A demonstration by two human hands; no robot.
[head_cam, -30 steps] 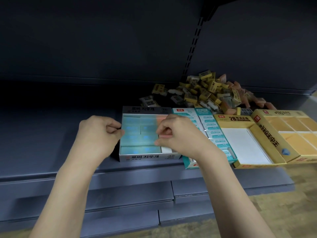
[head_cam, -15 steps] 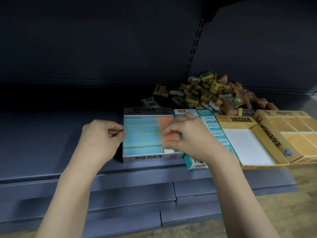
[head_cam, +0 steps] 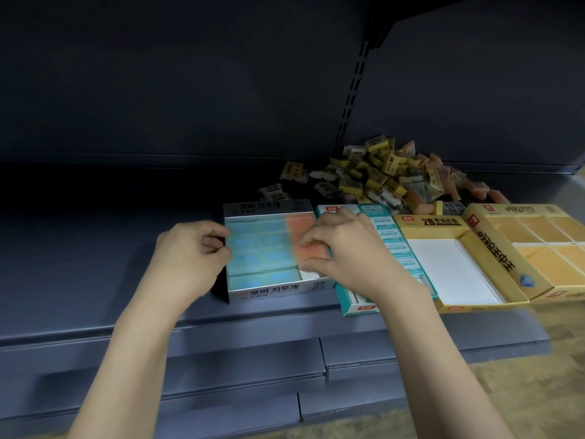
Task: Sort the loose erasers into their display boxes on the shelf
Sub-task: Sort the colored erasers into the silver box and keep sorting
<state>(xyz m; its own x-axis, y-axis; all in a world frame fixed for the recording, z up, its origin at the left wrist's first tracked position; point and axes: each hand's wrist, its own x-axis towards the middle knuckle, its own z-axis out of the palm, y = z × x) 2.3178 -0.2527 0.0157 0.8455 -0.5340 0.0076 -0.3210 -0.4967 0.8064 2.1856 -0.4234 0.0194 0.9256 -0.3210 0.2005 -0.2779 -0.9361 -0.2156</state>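
Both hands at the grey display box (head_cam: 272, 291)

Right hand (head_cam: 351, 248) pinches an orange eraser (head_cam: 308, 248); left hand (head_cam: 190, 251) grips the box wall; loose eraser pile (head_cam: 380, 179) lies behind.

A single wide-angle view from a camera worn on the person's head looks forward and down onto a dark shelf (head_cam: 95, 264) at close range. Both forearms rise from the bottom edge toward the frame's centre, where the left hand (head_cam: 190, 251) and right hand (head_cam: 345, 248) meet. A row of boxes (head_cam: 456, 270) runs centre to right edge. The shelf's back wall fills the upper half. Straight lines bend near the edges.
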